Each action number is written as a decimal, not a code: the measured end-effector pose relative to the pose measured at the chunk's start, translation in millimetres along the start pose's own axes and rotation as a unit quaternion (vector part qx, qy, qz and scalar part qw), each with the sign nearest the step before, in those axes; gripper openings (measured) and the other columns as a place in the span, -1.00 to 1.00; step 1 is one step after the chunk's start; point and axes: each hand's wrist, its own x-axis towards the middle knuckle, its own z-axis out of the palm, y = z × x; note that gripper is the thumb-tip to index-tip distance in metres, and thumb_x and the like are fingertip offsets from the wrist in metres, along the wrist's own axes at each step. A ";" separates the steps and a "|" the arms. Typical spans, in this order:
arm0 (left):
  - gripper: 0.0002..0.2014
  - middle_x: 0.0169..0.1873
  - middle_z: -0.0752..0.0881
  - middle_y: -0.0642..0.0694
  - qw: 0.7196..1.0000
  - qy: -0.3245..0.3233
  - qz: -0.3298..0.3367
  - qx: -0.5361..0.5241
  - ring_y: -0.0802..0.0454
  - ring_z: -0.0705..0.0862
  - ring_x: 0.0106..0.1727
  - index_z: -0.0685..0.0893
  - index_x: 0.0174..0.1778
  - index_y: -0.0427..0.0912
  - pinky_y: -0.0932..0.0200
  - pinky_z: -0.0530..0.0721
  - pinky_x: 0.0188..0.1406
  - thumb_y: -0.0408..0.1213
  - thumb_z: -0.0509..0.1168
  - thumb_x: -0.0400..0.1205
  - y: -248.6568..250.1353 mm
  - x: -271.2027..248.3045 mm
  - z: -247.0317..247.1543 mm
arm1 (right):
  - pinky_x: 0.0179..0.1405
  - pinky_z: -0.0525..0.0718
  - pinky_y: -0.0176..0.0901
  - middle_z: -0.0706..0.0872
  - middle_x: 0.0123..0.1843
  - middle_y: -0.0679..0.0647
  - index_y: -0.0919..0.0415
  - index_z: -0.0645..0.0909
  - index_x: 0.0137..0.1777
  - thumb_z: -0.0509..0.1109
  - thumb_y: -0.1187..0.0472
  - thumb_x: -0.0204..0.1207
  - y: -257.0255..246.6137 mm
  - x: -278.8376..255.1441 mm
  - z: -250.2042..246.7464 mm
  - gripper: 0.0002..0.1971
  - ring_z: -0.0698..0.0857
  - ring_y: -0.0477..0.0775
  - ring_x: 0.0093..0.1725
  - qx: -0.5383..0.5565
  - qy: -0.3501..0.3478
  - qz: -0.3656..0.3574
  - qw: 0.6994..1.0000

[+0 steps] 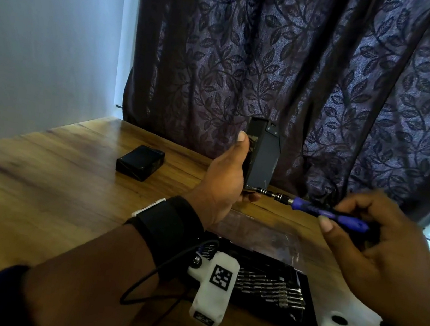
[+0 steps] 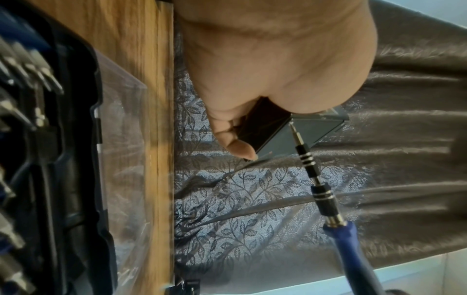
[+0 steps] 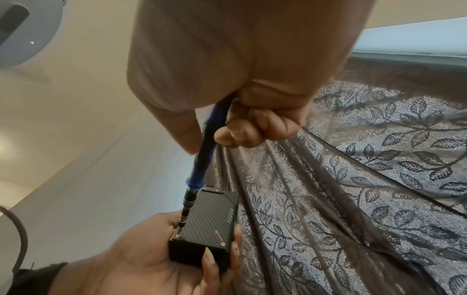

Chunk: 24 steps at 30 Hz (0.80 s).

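My left hand [image 1: 227, 175] grips a small dark box-shaped device [image 1: 262, 155] and holds it upright above the wooden table; the device [image 3: 209, 221] has a carbon-weave face with small corner screws. My right hand [image 1: 378, 244] pinches a blue-handled precision screwdriver [image 1: 330, 212]. Its metal bit [image 2: 294, 130] touches a lower corner of the device [image 2: 298, 137]. In the right wrist view my curled fingers [image 3: 255, 127] wrap the screwdriver's handle [image 3: 207, 143], and the left hand [image 3: 161, 257] cradles the device from below.
A second black box [image 1: 140, 162] lies on the wooden table [image 1: 42, 181] to the left. An open black case of screwdriver bits [image 1: 268, 287] with a clear lid [image 1: 259, 231] sits near the front. A dark leaf-patterned curtain [image 1: 303, 65] hangs behind.
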 end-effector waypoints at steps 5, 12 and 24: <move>-0.38 -0.05 0.88 -0.10 1.000 0.011 0.000 -0.005 -0.04 0.81 -0.14 0.74 0.36 -0.07 0.07 0.74 -0.34 0.34 0.07 0.74 1.0 0.5 -1.4 | -0.61 0.39 -0.51 0.65 -0.47 0.01 -0.03 0.60 -0.13 0.53 0.04 0.45 0.3 -0.6 4.1 -0.85 0.65 -0.04 -0.42 -0.017 0.016 0.015 1.000; -0.38 -0.03 0.89 -0.10 1.000 0.017 0.006 -0.008 -0.08 0.82 -0.08 0.71 0.41 -0.03 0.06 0.76 -0.34 0.35 0.08 0.73 1.7 2.0 -2.1 | -0.57 0.34 -0.61 0.58 -0.55 -0.01 -0.05 0.60 -0.27 0.33 -0.20 0.57 2.5 0.7 7.6 -0.71 0.65 -0.22 -0.42 -0.042 0.010 0.025 0.999; -0.26 0.43 0.70 -0.18 1.000 0.017 0.001 -0.010 -0.24 0.77 0.27 0.58 0.59 0.04 0.07 0.77 -0.36 0.45 0.11 0.65 -1.5 5.1 -4.1 | -0.50 0.41 -0.65 0.72 -0.04 -0.22 -0.05 0.63 -0.04 0.58 0.09 0.51 0.5 -0.6 5.0 -0.84 0.67 -0.24 -0.38 -0.015 -0.021 -0.001 1.000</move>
